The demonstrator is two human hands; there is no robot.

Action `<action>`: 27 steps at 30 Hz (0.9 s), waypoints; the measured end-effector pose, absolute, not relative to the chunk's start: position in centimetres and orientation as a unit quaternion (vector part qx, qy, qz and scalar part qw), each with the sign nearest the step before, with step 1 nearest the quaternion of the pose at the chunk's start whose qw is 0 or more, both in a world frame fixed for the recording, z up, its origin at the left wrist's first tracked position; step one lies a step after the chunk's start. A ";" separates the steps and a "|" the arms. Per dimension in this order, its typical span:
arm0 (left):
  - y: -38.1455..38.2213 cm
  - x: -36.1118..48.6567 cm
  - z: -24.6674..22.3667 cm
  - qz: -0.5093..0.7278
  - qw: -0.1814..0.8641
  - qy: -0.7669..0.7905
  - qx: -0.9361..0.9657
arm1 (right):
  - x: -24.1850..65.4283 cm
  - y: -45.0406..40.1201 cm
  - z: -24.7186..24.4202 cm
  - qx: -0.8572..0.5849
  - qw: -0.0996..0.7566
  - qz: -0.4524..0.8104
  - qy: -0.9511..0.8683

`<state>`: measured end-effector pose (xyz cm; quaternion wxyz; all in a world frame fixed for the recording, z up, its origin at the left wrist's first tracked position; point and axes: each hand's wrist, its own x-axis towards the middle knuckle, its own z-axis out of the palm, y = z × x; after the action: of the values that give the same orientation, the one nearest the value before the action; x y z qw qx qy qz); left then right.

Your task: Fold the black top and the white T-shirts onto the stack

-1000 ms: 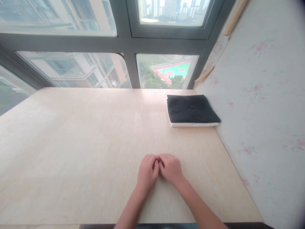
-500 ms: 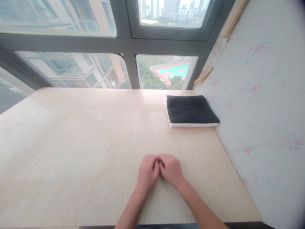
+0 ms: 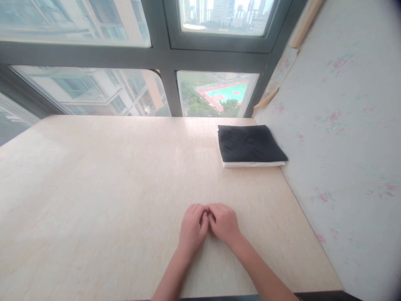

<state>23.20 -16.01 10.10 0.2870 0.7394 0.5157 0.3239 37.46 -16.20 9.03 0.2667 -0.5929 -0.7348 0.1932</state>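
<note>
My left hand [image 3: 193,225] and my right hand [image 3: 224,222] rest together on the pale tabletop [image 3: 119,200], thumbs and index fingers meeting in the middle. Both have their fingers curled in, and nothing shows between them. The undersides of the curled fingers are hidden from view. Farther back on the right, apart from my hands, lies a flat folded black cloth [image 3: 250,143]. Beneath it, a white layer [image 3: 253,164] shows along the front and left edges.
Dark grey window frames [image 3: 94,56] border the far side of the tabletop. On the right, a wall with flowered paper [image 3: 338,159] runs along the edge, close to the cloth. Peeling paper [image 3: 266,101] hangs at the window corner.
The whole view has shifted very slightly to the left. My hands keep the same pose, and the cloth stays where it was.
</note>
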 end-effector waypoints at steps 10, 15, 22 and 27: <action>-16.1 23.2 10.2 0.327 0.287 0.516 0.738 | 37.4 -16.2 8.9 -0.593 0.267 0.189 -0.736; -16.1 23.3 10.4 0.329 0.284 0.518 0.737 | 37.5 -16.2 9.1 -0.594 0.264 0.189 -0.736; -16.0 23.1 10.2 0.328 0.285 0.514 0.740 | 38.4 -15.1 9.5 -0.574 0.326 0.282 -0.696; -15.8 23.1 10.1 0.322 0.286 0.513 0.743 | 45.6 -10.4 13.3 -0.612 0.442 0.164 -0.635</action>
<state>23.06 -15.84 10.07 0.2856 0.7425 0.5132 0.3221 45.60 -10.35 13.34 0.4415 -0.6124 -0.6349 0.1644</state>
